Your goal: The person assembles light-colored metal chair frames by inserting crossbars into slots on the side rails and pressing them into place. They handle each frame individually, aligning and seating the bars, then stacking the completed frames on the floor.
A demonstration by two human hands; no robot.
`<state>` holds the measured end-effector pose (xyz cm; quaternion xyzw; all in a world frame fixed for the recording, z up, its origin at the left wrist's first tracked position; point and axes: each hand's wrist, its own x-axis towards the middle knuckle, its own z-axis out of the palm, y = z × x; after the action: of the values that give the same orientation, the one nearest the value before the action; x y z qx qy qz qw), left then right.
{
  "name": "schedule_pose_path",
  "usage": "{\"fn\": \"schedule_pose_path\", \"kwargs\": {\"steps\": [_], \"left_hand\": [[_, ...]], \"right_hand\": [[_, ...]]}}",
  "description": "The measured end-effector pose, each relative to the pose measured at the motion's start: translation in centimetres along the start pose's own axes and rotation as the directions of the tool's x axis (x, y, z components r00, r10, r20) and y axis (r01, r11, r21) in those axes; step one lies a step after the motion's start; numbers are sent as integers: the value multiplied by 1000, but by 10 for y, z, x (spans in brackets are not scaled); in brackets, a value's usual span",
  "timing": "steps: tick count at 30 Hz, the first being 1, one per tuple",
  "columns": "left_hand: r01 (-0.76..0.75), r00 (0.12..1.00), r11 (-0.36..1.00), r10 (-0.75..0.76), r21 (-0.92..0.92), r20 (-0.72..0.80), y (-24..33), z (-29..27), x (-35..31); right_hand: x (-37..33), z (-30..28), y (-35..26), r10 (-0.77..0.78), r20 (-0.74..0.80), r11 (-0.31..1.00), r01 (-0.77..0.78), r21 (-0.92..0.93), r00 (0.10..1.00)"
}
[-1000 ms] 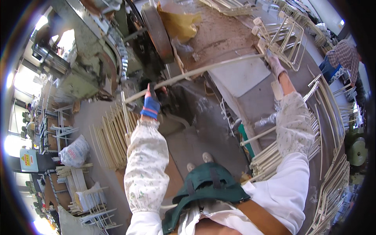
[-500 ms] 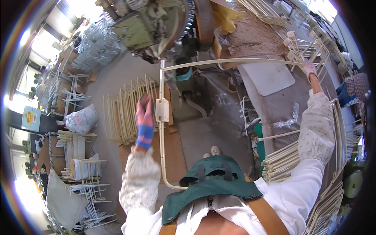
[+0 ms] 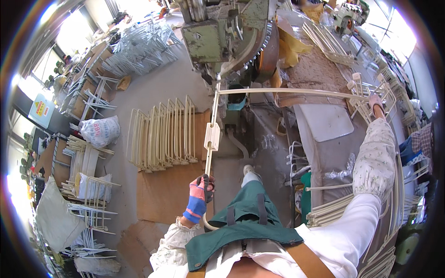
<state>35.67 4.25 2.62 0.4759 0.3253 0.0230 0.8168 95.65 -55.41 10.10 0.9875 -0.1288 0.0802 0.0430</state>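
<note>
Frame (image 3: 292,92) is hanging between the person's two hands before the green machine (image 3: 201,44), its long bar running off to the right and its upright coming down toward the apron (image 3: 252,208). The left hand (image 3: 200,197), gloved in pink and blue, is gripping the upright's lower part, fingers wrapped round it, below a pale block (image 3: 212,136) that is sitting on the tube. The right hand (image 3: 375,103) is gripping the bar's far end, near some tube parts (image 3: 356,77). The upright's top is lying just below the machine's head; whether they are touching is unclear.

Behind the bar, a teal tub (image 3: 236,105) is standing under the machine, its mouth showing dark, so its contents are staying unreadable. At the left, a white sack (image 3: 99,131) is bulging, its filling hidden; a white bag (image 3: 95,186) is resting among pale tubes, its contents hidden too. Bent tubes (image 3: 162,134) are standing in a row on cardboard (image 3: 171,199). At the right, a white board (image 3: 324,121) is lying on the bench (image 3: 320,157), near clear plastic (image 3: 347,169).
</note>
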Motion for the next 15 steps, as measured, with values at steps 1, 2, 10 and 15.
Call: {"fn": "schedule_pose_path", "kwargs": {"steps": [1,2,10,15], "left_hand": [[21,1000,1000,-20,20,-22,1,3,-2],[27,1000,1000,-27,-10,15,-4,2,2],[5,1000,999,-5,-52,-1,-13,5,0],[-33,999,999,34,-20,40,-11,4,0]], "right_hand": [[1,2,-7,7,33,1000,-8,17,999],[15,-3,20,-43,43,999,44,-28,998],[53,43,12,-250,64,957,256,-135,966],[48,80,21,-253,73,937,263,-229,965]]}}
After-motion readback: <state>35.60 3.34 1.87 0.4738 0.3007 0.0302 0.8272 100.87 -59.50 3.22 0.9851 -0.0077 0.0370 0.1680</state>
